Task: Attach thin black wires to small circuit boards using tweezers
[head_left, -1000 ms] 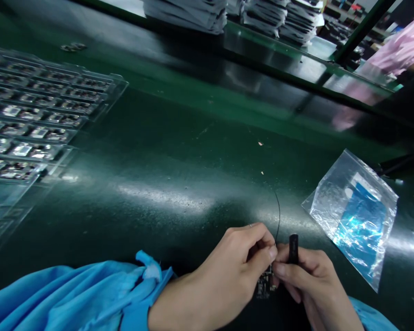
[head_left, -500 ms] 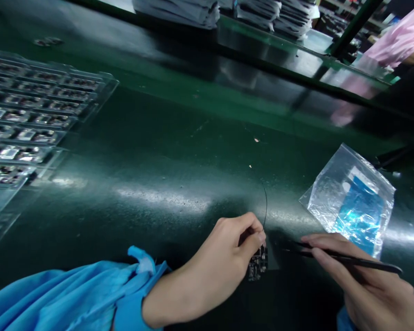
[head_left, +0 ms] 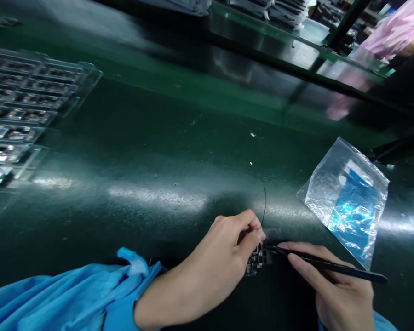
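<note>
My left hand (head_left: 231,250) is closed in a pinch at the upper edge of a small dark circuit board (head_left: 255,265). From those fingertips a thin black wire (head_left: 265,197) curves away across the bench. Whether the pinch takes in the wire as well as the board is hidden by the fingers. In my right hand (head_left: 334,280) are black tweezers (head_left: 331,265), gripped between thumb and fingers. Their tips point left and reach the board's right side, close by the left fingertips. A thin, translucent piece, hard to make out, shows beside the board.
A clear plastic bag (head_left: 355,207) with blue contents lies beyond my right hand. Clear trays (head_left: 86,76) of small circuit boards are at the left. A shelf (head_left: 241,27) with stacked packs runs along the back. Another person's pink sleeve (head_left: 396,32) shows at the upper right.
My right hand has moved left, bringing the tweezer tips up to the board. My left hand keeps its pinch. The view has shifted slightly.
</note>
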The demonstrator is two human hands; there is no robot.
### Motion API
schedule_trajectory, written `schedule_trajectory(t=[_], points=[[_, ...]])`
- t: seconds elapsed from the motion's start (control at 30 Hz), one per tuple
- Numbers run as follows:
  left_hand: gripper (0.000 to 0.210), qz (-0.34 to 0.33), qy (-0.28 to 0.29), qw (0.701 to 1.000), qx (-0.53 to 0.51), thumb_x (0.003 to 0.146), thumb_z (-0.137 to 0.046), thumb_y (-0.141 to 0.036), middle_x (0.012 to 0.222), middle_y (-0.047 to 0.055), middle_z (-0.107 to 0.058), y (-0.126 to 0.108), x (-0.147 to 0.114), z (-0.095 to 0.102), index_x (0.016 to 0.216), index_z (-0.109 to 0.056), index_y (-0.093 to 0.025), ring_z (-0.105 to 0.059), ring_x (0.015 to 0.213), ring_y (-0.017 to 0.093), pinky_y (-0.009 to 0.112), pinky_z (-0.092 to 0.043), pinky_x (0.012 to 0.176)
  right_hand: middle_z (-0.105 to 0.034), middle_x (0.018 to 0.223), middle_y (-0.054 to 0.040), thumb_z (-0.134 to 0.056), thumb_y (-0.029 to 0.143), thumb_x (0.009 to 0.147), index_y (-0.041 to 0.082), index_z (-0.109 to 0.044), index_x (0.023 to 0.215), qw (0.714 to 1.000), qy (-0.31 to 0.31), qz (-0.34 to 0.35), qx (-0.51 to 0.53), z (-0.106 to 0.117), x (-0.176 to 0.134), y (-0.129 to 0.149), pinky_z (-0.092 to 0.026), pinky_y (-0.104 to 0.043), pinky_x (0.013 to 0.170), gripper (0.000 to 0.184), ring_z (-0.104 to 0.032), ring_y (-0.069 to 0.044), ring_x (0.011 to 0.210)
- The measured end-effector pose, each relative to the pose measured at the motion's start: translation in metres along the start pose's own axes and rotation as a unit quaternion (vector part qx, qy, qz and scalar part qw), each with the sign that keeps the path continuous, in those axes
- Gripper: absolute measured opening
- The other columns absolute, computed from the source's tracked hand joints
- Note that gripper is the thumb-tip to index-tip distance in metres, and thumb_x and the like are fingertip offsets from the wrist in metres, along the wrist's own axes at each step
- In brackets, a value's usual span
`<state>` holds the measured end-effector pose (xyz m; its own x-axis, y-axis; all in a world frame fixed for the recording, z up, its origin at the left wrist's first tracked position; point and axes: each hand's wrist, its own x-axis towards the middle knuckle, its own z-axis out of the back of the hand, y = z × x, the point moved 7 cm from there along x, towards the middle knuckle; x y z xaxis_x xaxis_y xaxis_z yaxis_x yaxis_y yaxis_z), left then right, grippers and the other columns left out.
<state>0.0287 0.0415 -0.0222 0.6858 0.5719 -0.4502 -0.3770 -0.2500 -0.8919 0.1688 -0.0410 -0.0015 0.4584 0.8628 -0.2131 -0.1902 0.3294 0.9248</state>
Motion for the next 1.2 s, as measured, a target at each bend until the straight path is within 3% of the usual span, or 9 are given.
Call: schedule_trajectory(t=[0.2, 0.67, 0.97, 1.2], points=[[0.025, -0.006, 0.001, 1.000, -0.003, 0.090, -0.037, -0.031, 0.080, 0.003, -0.062, 0.000, 0.000, -0.001, 0.078, -0.054, -0.017, -0.058, 0.077, 0.017, 0.028, -0.043, 0.068, -0.072, 0.083, -0.0041, -0.070, 0.019, 0.071, 0.022, -0.075, 0.077, 0.999, -0.029, 0.003, 0.012, 0.000, 0.001, -0.004, -0.052, -0.024, 0.058, 0.008, -0.065, -0.024, 0.080], [0.024, 0.000, 0.000, 1.000, -0.002, 0.089, -0.037, -0.030, 0.081, 0.004, -0.062, -0.001, 0.001, 0.000, 0.078, -0.054, -0.017, -0.057, 0.077, 0.018, 0.031, -0.043, 0.067, -0.073, 0.083, -0.0031, -0.069, 0.017, 0.073, 0.024, -0.076, 0.077, 0.998, -0.030, 0.008, 0.051, -0.003, -0.001, -0.005, -0.053, -0.021, 0.063, 0.011, -0.066, -0.022, 0.081], [0.023, 0.004, -0.011, 1.000, -0.011, 0.087, -0.041, -0.029, 0.083, 0.004, -0.063, -0.002, 0.004, 0.002, 0.073, -0.054, -0.017, -0.057, 0.080, 0.019, 0.031, -0.043, 0.070, -0.074, 0.081, -0.0061, -0.071, 0.017, 0.075, 0.022, -0.075, 0.080, 0.985, 0.017, -0.014, 0.172, 0.004, 0.008, -0.007, -0.055, -0.021, 0.073, 0.009, -0.068, -0.021, 0.079], [0.025, -0.010, -0.006, 0.999, -0.030, 0.086, -0.041, -0.027, 0.071, 0.002, -0.061, -0.006, 0.002, 0.003, 0.069, -0.055, -0.016, -0.058, 0.074, 0.017, 0.028, -0.044, 0.067, -0.074, 0.081, -0.0075, -0.070, 0.019, 0.076, 0.020, -0.075, 0.078, 0.972, 0.064, -0.066, 0.217, -0.013, 0.012, -0.004, -0.055, -0.021, 0.073, 0.006, -0.069, -0.021, 0.078]])
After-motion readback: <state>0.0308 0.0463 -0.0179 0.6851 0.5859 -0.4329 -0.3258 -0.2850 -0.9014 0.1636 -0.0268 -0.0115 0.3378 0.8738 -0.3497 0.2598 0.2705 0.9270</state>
